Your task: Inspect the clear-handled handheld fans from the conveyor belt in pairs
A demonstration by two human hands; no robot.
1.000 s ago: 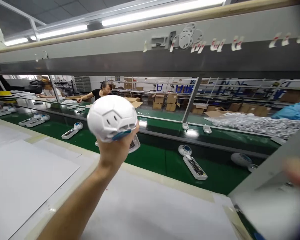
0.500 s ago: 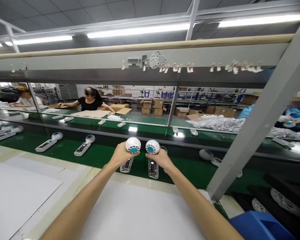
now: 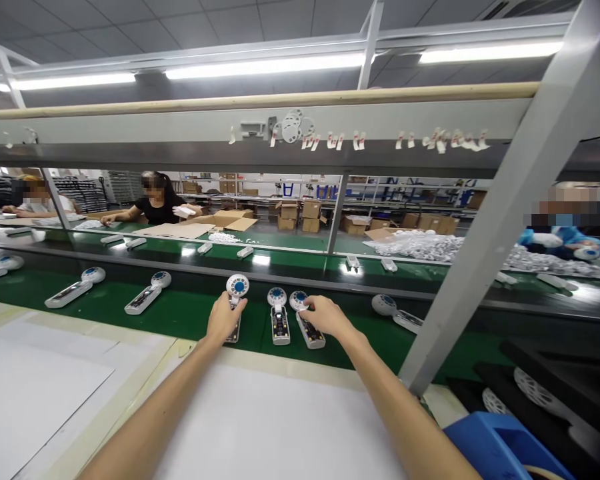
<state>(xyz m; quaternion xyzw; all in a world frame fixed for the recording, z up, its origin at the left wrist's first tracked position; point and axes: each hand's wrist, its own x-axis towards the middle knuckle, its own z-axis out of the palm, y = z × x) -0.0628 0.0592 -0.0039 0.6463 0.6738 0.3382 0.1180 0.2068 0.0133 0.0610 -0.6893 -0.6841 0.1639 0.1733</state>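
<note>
My left hand point(image 3: 223, 319) is closed around the neck of a white round-headed device point(image 3: 237, 286), its blue-centred head upright above my fingers. Most of that device's body is hidden behind the hand. With thumb and fingers, my right hand point(image 3: 329, 316) grips a second device point(image 3: 312, 333) near its neck; its open body shows a circuit board and lies at a slant on the green belt. Between the two hands, a third device point(image 3: 280, 324) rests on the belt with its circuit board facing up. A white sheet point(image 3: 280, 420) covers the bench below my forearms.
More devices lie on the green belt point(image 3: 115, 317), to the left and right. A slanted metal post point(image 3: 485, 220) rises on the right, with a blue bin point(image 3: 500, 443) beside its foot. Across the line, people sit near cartons point(image 3: 287, 219) and piled white parts point(image 3: 425, 248).
My hands have moved apart, the left one leftward with its device. A device now lies uncovered between them, and the right hand is on another one beside it.
</note>
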